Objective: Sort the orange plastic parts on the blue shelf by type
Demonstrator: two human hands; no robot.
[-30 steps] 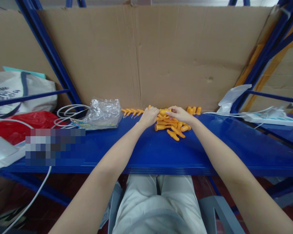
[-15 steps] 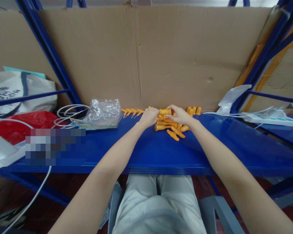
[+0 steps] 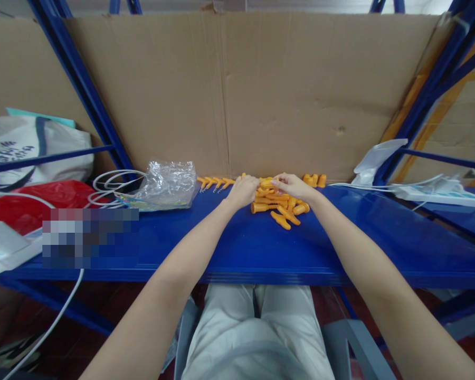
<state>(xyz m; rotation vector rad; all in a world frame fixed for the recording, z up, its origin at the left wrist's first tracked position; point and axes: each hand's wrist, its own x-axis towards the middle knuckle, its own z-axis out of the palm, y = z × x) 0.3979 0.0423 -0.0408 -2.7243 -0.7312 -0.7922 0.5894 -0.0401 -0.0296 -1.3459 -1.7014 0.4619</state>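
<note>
Gripping an orange handle (image 3: pixel 244 174), mostly hidden, our left hand (image 3: pixel 244 190) faces our right hand (image 3: pixel 295 186), whose fingers pinch a sleeve (image 3: pixel 266 183) at the far side of the pile (image 3: pixel 273 200) on the desk (image 3: pixel 253 250). Corkscrews (image 3: pixel 214 182) lie between our left hand and a clear bag (image 3: pixel 169 184).

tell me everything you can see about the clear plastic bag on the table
The clear plastic bag looks thin, glossy and crumpled, puffed up behind and flatter in front, with small multicoloured spots near its front edge. It lies on the blue table, left of the left hand, beside white cable loops. No hand touches it.
</note>
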